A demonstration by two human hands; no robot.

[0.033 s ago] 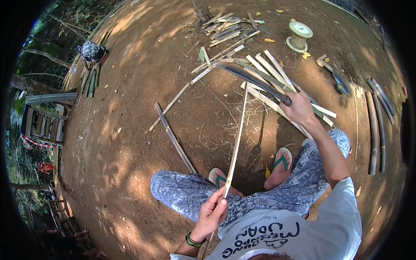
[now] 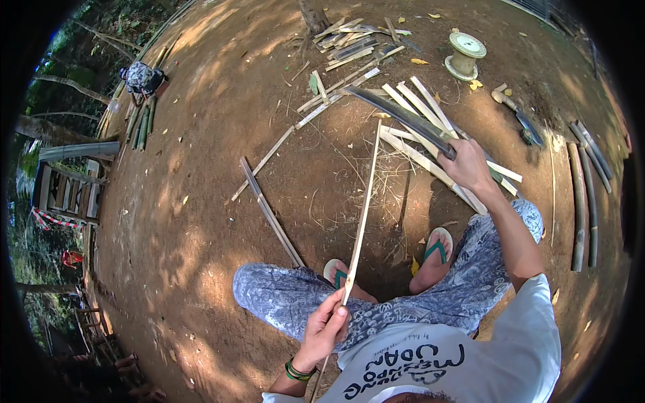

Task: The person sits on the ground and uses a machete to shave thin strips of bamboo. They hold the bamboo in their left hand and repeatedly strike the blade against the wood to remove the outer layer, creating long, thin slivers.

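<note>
The two hands are well apart, each closed on something. The left hand (image 2: pixel 326 329), with dark bands (image 2: pixel 299 371) at the wrist, pinches a long, pale strip (image 2: pixel 365 201) between thumb and fingers; the strip stands out in front of the person, running from below the hand up past the knees. The right hand (image 2: pixel 468 166) is wrapped around the handle of a long dark blade (image 2: pixel 402 121), which points up and to the left. The blade lies just beyond the strip's far end — whether they touch, I cannot tell.

Under the right hand and the blade, more pale strips (image 2: pixel 430 168) fan out on the brown ground (image 2: pixel 181 248). Between the patterned trousers (image 2: pixel 282 295) show two feet in pale sandals (image 2: pixel 437 248) with green straps. A narrow split length (image 2: pixel 271 213) lies beyond the left knee.

Farther off, a heap of split pieces (image 2: pixel 353 47) lies near a tree trunk (image 2: pixel 312 17), with a pale spool (image 2: pixel 462 64) to its right. A second blade (image 2: pixel 529 127) rests on the right, near some poles (image 2: pixel 577 208). At upper left, another person (image 2: pixel 141 80) bends beside green poles (image 2: pixel 139 127).
</note>
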